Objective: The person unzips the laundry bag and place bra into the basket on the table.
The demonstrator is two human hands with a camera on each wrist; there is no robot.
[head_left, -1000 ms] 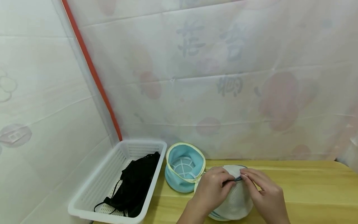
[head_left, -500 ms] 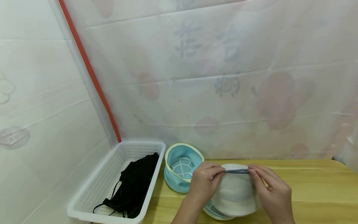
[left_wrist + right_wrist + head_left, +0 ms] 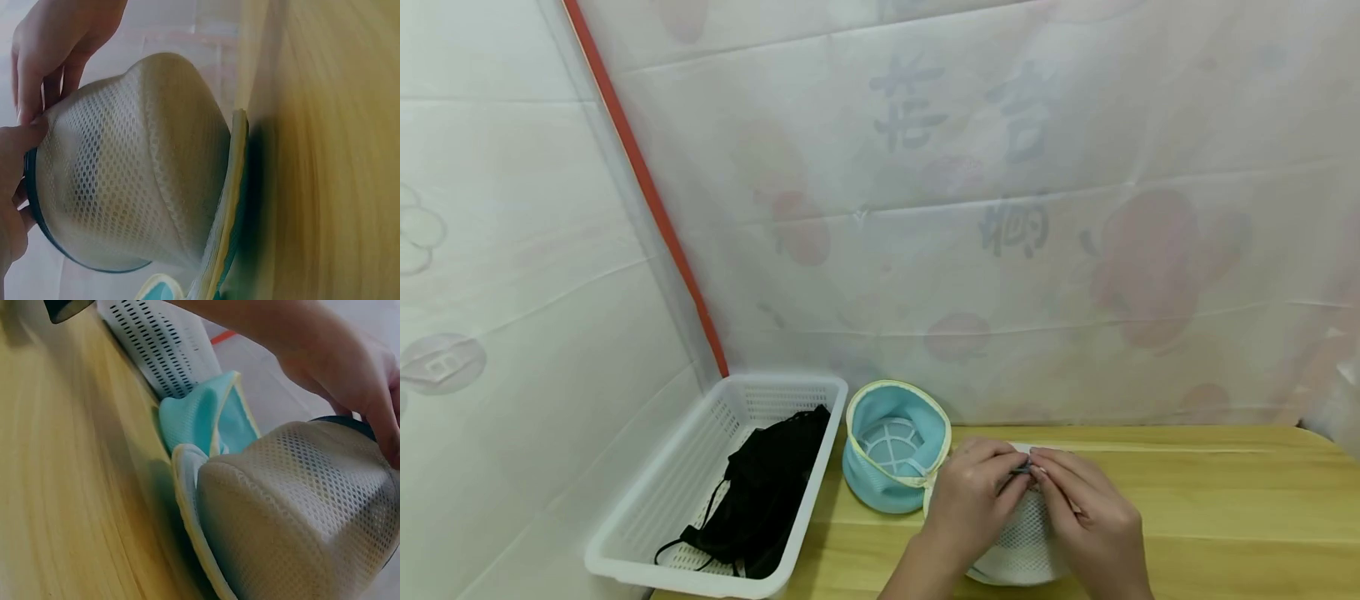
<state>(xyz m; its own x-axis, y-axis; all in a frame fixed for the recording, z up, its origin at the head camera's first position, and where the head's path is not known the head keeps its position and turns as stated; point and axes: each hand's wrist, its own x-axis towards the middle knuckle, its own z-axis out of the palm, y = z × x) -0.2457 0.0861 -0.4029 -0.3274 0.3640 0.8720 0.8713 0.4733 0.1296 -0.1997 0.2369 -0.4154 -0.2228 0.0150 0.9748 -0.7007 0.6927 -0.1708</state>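
A white mesh laundry bag (image 3: 1025,546) with a dark blue zippered rim stands in front of the person. The left hand (image 3: 973,492) pinches that rim from the left. The right hand (image 3: 1090,512) pinches it close beside, the two sets of fingertips nearly meeting; they cover the exact spot gripped. In the left wrist view the round mesh body (image 3: 119,162) bulges over a flat, yellow-edged lid (image 3: 228,206). Just left of it, a blue mesh laundry bag (image 3: 859,479) with pale yellow trim sits upright, its mouth uncovered and a ribbed bottom showing inside.
At the left stands a white plastic basket (image 3: 662,492) holding black strapped garments (image 3: 775,483). The wooden table (image 3: 1240,508) stretches to the right. A printed white sheet (image 3: 1000,250) hangs along its back edge, with a red strip (image 3: 647,183) at the corner.
Half a second ago the hands were apart with the blue rim stretched straight between them. Now the right hand has come left, and both hands are together over the white bag's rim.
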